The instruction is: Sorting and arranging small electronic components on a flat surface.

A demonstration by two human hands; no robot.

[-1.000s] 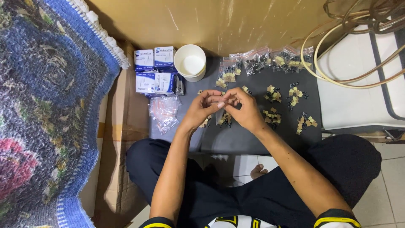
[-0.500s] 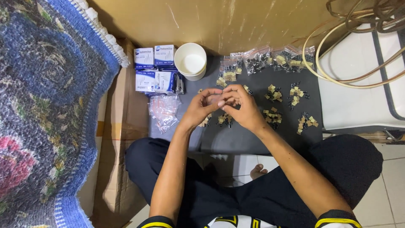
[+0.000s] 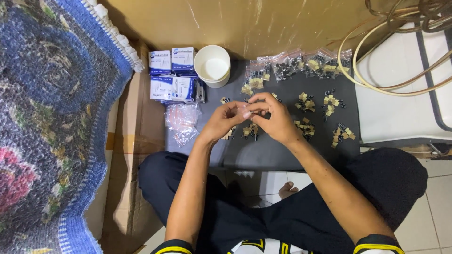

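- Your left hand [image 3: 220,123] and right hand [image 3: 277,120] meet fingertip to fingertip above the dark counter [image 3: 263,153]. Both are curled nearly closed, pinching a small clear bag [image 3: 244,111] between them.
- What is inside that bag cannot be made out; your fingers cover most of it.
- Keep the bag low over the counter, so a dropped part lands on the dark top and not in your lap.
- Hold it by thumb and forefinger only, one hand steadying and the other working the mouth; a harder squeeze would likely crumple the thin film.
- Just under your hands lie small clusters of black and tan parts [image 3: 251,131]; more clusters [image 3: 305,104] sit to your right, well apart from one another. Try not to sweep them with your wrist.
- To your left, a loose heap of empty clear bags with reddish strips [image 3: 182,121] lies at the counter's edge.
- Beyond it stand small white and blue boxes [image 3: 172,75], rectangular, stacked in two rows, each with a blue band.
- Beside the boxes is a round white cup [image 3: 212,66], open side up.
- Along the far edge runs a row of filled clear bags [image 3: 296,66] holding dark and tan parts.
- A coil of cream and brown cable [image 3: 400,51] rests on the white surface at far right.
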